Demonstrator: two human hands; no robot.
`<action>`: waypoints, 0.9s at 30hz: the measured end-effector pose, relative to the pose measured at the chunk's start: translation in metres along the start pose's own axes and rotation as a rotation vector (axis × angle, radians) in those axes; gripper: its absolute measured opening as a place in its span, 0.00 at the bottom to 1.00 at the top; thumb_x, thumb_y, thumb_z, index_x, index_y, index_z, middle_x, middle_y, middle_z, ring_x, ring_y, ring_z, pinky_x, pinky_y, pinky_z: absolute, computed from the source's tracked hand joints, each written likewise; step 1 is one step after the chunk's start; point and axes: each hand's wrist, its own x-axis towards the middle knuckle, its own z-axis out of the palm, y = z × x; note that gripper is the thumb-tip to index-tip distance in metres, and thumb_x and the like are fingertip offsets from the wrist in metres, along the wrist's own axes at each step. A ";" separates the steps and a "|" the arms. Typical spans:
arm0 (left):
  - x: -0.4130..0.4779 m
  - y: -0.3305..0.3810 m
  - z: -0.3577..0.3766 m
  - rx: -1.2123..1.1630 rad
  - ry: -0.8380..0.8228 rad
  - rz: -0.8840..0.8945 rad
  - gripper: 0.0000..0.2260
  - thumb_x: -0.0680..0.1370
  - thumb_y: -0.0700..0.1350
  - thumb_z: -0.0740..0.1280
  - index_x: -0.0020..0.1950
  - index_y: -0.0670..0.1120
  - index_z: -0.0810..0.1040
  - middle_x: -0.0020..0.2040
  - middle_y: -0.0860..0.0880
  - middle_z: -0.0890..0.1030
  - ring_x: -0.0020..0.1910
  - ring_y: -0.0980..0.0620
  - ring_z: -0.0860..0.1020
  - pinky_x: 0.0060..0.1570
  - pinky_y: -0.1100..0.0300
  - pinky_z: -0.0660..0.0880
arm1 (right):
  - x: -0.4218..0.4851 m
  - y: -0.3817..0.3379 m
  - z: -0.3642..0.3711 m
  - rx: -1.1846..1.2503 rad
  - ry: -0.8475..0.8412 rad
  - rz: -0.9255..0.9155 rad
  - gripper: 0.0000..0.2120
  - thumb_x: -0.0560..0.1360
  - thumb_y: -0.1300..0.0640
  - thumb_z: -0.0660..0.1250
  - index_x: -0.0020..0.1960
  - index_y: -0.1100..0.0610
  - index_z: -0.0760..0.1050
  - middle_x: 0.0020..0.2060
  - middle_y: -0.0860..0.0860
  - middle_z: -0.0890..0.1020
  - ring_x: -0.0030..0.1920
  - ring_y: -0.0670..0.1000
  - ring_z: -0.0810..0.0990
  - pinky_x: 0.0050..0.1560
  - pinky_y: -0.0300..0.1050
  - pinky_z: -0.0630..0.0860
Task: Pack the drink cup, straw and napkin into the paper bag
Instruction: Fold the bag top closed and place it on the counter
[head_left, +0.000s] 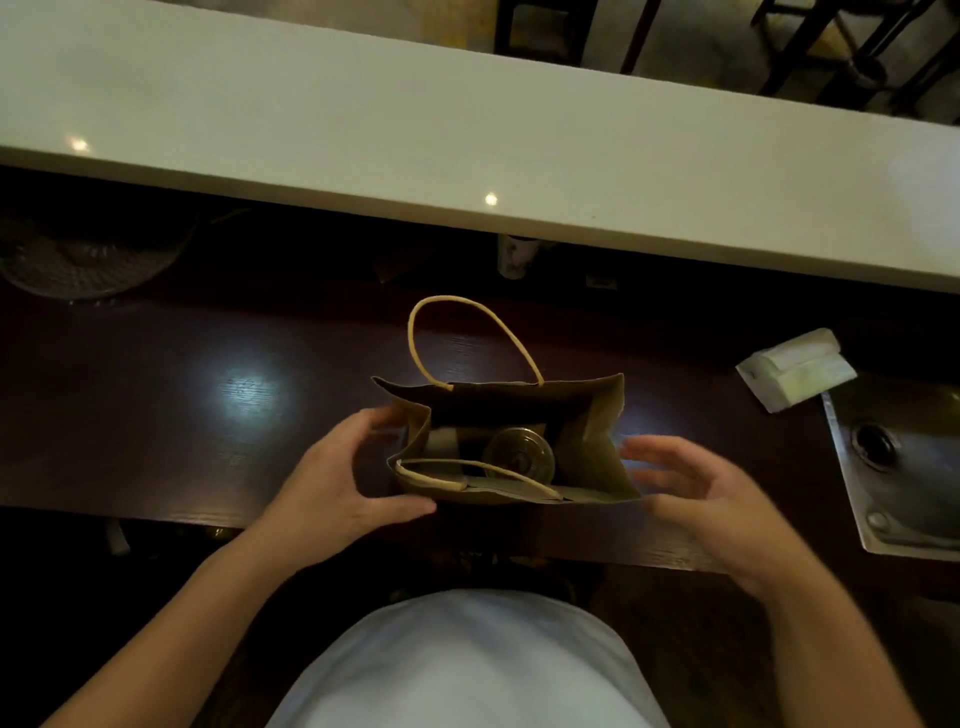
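A brown paper bag stands open on the dark wooden counter, one cord handle up at the back, the other folded across its mouth. Inside it the drink cup stands upright, its round lid facing me. A pale folded piece, perhaps the napkin, lies left of the cup in the bag. A straw I cannot make out. My left hand cups the bag's left side, thumb along the near lower edge. My right hand hovers open just right of the bag, blurred, apart from it.
A white pack of napkins lies at the right, beside a metal sink set into the counter. A raised white ledge runs across behind. A fan sits in shadow at the far left.
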 end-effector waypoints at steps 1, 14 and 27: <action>0.004 0.001 0.005 0.025 0.003 0.003 0.34 0.59 0.54 0.82 0.62 0.62 0.73 0.58 0.60 0.80 0.60 0.64 0.77 0.60 0.62 0.73 | 0.004 0.001 0.008 -0.014 -0.024 -0.017 0.25 0.69 0.74 0.69 0.59 0.52 0.78 0.54 0.48 0.84 0.58 0.48 0.81 0.50 0.38 0.80; 0.029 0.004 0.001 -0.244 0.174 0.000 0.33 0.64 0.28 0.77 0.57 0.59 0.71 0.56 0.53 0.77 0.42 0.47 0.84 0.44 0.65 0.80 | 0.020 -0.005 0.032 -0.097 0.178 -0.179 0.39 0.68 0.67 0.75 0.70 0.41 0.63 0.60 0.37 0.71 0.47 0.44 0.84 0.42 0.34 0.78; 0.040 -0.028 0.008 0.520 0.209 0.363 0.18 0.66 0.27 0.69 0.42 0.49 0.87 0.59 0.49 0.82 0.54 0.44 0.76 0.54 0.50 0.76 | 0.051 0.037 0.044 -0.539 0.456 -0.409 0.19 0.69 0.72 0.68 0.33 0.49 0.82 0.50 0.41 0.81 0.50 0.48 0.76 0.51 0.24 0.65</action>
